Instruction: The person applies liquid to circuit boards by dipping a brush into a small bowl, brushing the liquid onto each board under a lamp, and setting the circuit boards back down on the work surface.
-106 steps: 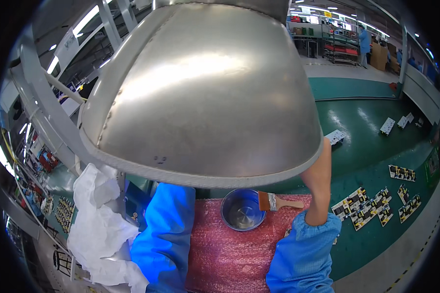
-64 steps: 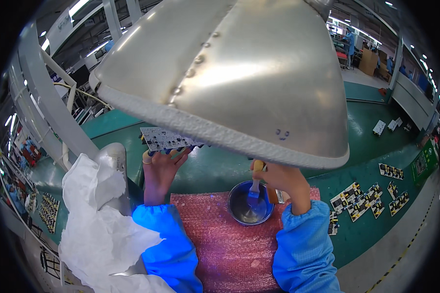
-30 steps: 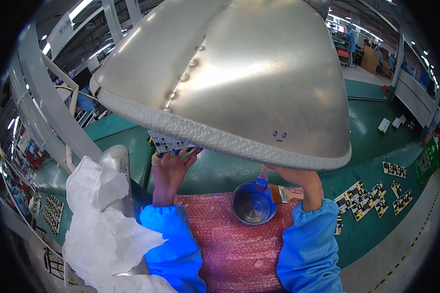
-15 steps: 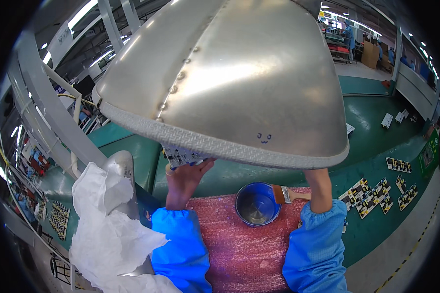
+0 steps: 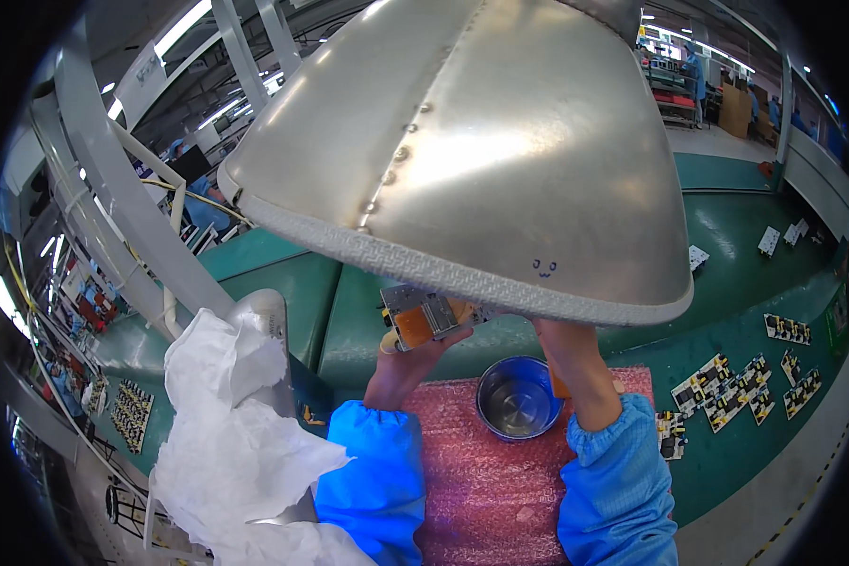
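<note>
Under the front rim of a large metal hood [image 5: 500, 179], my left hand [image 5: 413, 363] is closed on a circuit board [image 5: 429, 316]. The board is tilted, and part of it is hidden by the hood. My right hand [image 5: 568, 354] reaches under the same rim; its fingers are out of sight, so I cannot tell what they hold. Below my hands a blue-rimmed bowl [image 5: 486, 410] with a little clear liquid stands on pink bubble wrap [image 5: 481, 491]. An orange-brown brush [image 5: 557, 387] shows beside the bowl, mostly covered by my right wrist.
Several populated boards [image 5: 726, 391] lie on the green bench at the right. More boards [image 5: 769, 241] sit farther back on the green belt. At my left, crumpled white sheet [image 5: 226, 443] drapes over a metal duct [image 5: 264, 316]. A grey frame post [image 5: 127, 198] rises beyond it.
The view has shifted, so the scene sits farther right. More of the circuit board shows below the hood. My right hand has moved left toward the board, its wrist now covering the brush.
</note>
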`<state>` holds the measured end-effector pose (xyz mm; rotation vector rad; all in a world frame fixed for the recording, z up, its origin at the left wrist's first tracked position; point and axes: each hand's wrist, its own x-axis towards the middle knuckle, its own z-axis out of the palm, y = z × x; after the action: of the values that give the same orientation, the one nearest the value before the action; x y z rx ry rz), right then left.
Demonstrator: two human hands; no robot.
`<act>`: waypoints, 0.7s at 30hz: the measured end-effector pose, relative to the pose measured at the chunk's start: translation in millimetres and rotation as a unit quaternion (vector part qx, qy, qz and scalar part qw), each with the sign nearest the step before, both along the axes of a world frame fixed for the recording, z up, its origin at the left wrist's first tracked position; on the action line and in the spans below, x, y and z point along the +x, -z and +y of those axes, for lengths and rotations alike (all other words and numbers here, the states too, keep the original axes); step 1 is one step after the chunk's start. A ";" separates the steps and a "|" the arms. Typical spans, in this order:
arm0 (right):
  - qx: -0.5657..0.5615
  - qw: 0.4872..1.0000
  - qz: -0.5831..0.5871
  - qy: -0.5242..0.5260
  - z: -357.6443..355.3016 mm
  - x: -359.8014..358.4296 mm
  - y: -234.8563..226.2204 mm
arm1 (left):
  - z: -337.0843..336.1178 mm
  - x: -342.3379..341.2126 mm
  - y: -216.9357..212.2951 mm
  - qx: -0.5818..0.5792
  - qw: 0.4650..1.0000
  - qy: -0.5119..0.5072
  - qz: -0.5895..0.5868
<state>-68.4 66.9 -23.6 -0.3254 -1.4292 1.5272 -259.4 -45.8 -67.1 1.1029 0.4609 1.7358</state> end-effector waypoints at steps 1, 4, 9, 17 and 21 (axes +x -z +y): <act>0.000 1.000 0.000 -0.001 0.8 -2.4 2.6 | -0.5 -0.1 0.5 0.000 1.000 -0.001 0.000; 0.030 0.999 -0.033 0.018 3.8 -1.2 3.7 | 1.9 6.7 -5.4 -0.003 1.000 0.011 -0.009; 0.260 0.918 -0.204 0.217 5.6 7.5 2.6 | 0.3 5.9 -10.7 0.000 0.999 -0.015 0.033; 0.359 0.827 -0.218 0.374 61.4 52.9 -1.0 | -5.5 7.4 -27.9 -0.007 0.998 -0.028 -0.054; 0.343 0.842 -0.226 0.350 51.4 52.8 5.9 | -2.5 2.1 -18.5 0.000 0.995 -0.024 -0.094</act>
<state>-15.6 118.3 -29.4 -0.6936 -1.8383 0.2987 -257.3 -48.4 -48.6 0.9249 0.3734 1.8622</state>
